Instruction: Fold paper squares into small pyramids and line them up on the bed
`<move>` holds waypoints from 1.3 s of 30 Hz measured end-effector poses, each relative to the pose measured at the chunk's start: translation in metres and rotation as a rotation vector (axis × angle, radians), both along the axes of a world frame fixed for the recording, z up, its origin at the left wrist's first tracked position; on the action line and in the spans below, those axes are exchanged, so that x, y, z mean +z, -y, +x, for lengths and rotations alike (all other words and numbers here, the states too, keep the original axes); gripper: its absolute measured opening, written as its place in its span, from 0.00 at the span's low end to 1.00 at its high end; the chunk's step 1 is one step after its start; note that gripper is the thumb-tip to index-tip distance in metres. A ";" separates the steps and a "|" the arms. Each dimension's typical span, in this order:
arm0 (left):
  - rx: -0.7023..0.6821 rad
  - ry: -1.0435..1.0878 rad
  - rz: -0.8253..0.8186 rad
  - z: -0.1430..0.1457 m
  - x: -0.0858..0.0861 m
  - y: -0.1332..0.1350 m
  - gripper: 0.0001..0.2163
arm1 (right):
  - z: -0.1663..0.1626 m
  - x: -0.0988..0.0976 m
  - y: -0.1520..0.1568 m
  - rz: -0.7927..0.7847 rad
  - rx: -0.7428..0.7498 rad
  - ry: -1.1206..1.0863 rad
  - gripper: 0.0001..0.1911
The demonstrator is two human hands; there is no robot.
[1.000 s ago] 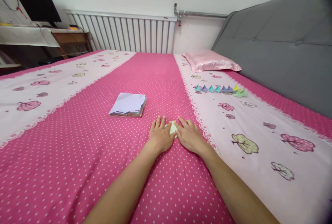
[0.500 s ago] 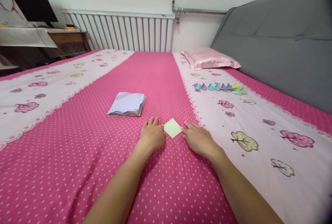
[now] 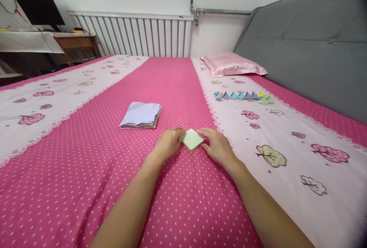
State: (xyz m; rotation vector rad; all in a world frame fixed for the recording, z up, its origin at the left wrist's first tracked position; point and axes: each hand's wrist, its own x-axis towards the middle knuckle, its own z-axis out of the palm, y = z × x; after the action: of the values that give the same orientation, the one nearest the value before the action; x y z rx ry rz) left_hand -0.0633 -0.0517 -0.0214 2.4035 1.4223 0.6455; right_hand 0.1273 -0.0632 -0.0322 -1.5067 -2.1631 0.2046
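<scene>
A pale green folded paper square [image 3: 192,139] is turned cornerwise between my hands, its near edges showing some thickness from loose layers. My left hand [image 3: 169,141] grips its left corner between thumb and fingers. At the right corner, my right hand [image 3: 217,145] holds it the same way, thumb on the near side and fingers on the far side. Beyond my left hand lies a stack of paper sheets [image 3: 140,114] with a pale lilac sheet on top. A row of small folded paper pieces [image 3: 240,95] in blue, purple, yellow and green stands on the bed at the right.
The pink dotted bedspread [image 3: 114,186] spreads under everything. A pink pillow [image 3: 233,65] lies at the far right by the grey headboard [image 3: 309,45]. Behind the bed is a white radiator [image 3: 134,35]. A monitor [image 3: 37,7] stands on a desk at the far left.
The paper square lay flat with my fingers spread at its side corners. Now its edges are lifted and my fingers have curled in to hold both corners.
</scene>
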 end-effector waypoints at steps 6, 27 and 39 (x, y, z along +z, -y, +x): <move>-0.141 0.040 0.013 -0.002 -0.002 -0.003 0.14 | -0.002 -0.001 -0.002 -0.024 0.150 -0.076 0.25; -0.052 0.020 -0.158 0.002 0.006 0.006 0.15 | -0.001 -0.003 -0.005 -0.171 0.085 -0.254 0.19; 0.074 0.019 -0.024 0.003 -0.008 -0.011 0.08 | -0.002 -0.014 -0.014 -0.138 -0.037 -0.276 0.09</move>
State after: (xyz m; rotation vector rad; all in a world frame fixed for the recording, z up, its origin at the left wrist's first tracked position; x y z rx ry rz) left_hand -0.0603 -0.0406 -0.0293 2.3299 1.5084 0.6635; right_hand 0.1250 -0.0493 -0.0460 -1.4927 -1.9336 0.5271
